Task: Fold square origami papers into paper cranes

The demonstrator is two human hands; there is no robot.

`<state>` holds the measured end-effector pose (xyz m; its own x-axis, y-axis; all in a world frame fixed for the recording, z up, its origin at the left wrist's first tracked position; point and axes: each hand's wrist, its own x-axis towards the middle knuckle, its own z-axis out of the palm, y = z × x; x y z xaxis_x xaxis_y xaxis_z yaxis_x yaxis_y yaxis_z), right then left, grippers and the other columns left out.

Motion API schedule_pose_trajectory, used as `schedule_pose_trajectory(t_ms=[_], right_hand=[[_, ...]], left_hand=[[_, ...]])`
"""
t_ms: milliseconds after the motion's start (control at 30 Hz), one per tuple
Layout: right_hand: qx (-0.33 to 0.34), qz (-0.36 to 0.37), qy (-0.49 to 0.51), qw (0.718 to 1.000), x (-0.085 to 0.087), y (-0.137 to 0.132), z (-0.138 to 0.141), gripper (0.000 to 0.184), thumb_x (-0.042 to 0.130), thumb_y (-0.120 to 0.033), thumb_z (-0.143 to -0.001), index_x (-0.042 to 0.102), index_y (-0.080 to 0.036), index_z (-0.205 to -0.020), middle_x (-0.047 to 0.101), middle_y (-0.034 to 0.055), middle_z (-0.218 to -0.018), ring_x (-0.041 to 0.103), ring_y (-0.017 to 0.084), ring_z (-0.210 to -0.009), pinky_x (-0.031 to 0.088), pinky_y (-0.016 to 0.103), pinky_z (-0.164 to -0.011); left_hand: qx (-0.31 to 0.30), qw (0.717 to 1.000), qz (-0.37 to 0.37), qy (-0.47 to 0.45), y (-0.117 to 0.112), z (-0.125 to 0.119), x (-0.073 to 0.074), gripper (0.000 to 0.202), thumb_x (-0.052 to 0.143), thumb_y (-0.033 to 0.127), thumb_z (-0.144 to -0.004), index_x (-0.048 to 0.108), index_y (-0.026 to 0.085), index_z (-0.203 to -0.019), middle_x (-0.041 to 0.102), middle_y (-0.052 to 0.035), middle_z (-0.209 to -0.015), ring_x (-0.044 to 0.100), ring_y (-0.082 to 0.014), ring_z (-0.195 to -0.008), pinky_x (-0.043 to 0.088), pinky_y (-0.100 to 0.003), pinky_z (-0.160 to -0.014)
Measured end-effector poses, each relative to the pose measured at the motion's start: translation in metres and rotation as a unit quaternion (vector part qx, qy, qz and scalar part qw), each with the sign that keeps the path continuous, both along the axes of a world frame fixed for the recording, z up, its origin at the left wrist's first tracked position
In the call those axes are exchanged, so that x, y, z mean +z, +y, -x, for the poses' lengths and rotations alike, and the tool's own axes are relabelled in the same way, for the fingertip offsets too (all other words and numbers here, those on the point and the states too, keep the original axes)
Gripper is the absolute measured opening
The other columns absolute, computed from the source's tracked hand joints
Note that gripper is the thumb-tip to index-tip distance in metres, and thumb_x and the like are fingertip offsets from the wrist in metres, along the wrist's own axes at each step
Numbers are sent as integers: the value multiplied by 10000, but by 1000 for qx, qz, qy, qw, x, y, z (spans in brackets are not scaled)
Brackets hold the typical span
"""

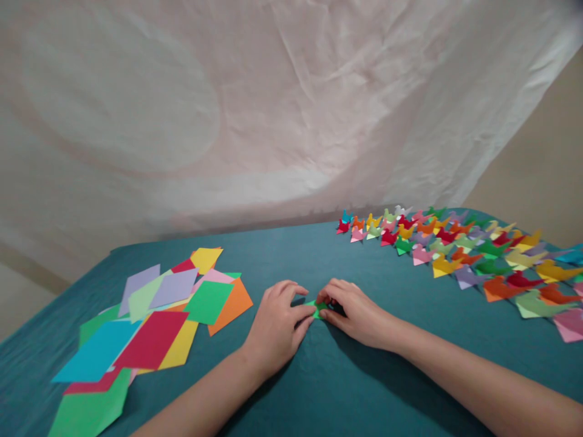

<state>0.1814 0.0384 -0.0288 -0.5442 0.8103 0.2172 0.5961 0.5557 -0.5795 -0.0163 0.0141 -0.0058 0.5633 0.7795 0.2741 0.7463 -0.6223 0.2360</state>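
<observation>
A small green piece of folded paper [319, 308] lies on the teal tablecloth [291, 255] in the middle of the table. My left hand [277, 328] presses on its left end with fingers curled and pinched. My right hand [353, 312] covers its right end, fingertips pinched on the paper. Most of the green paper is hidden under my fingers.
A loose pile of coloured paper squares [150, 328] lies at the left. Rows of several folded paper birds [460, 255] in many colours stand at the right. A creased white cloth [273, 109] hangs behind the table's far edge.
</observation>
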Motion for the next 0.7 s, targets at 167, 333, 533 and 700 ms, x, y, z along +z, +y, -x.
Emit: schedule_pose_trajectory(t_ms=[167,333,533,700], right_hand=[[4,0,3,1000,0,0,-1,82,578,-194,-827,575,-184,-909,575,38,-890,504,172,-831,382,293,-738],[0,15,32,999,-3,1,-2,181,554,-181,-841,573,-188,-1021,570,52,-943,519,172,-852,404,299,-754],[-16,5,36,999,-6,0,0,185,549,-151,-824,598,-199,-996,548,48,-923,518,173,-833,413,300,-743],[-33,10,37,999,-4,-1,0,69,552,-150,-811,595,-182,-854,552,34,-857,516,157,-773,407,279,-700]], left_hand=[[-35,987,-68,144,-12,-7,2,308,485,124,-849,574,156,-1142,563,-106,-1179,416,-275,-1181,330,-438,-972],[-69,974,-122,177,-10,-8,0,262,432,111,-885,587,123,-1097,585,-109,-1146,451,-268,-1155,339,-418,-969],[-103,975,-136,142,-4,-6,6,187,445,137,-906,628,140,-945,612,-97,-1044,487,-241,-1105,361,-413,-954],[-85,980,-139,111,2,-3,4,172,462,156,-908,634,149,-891,613,-84,-1006,485,-231,-1088,385,-401,-917]])
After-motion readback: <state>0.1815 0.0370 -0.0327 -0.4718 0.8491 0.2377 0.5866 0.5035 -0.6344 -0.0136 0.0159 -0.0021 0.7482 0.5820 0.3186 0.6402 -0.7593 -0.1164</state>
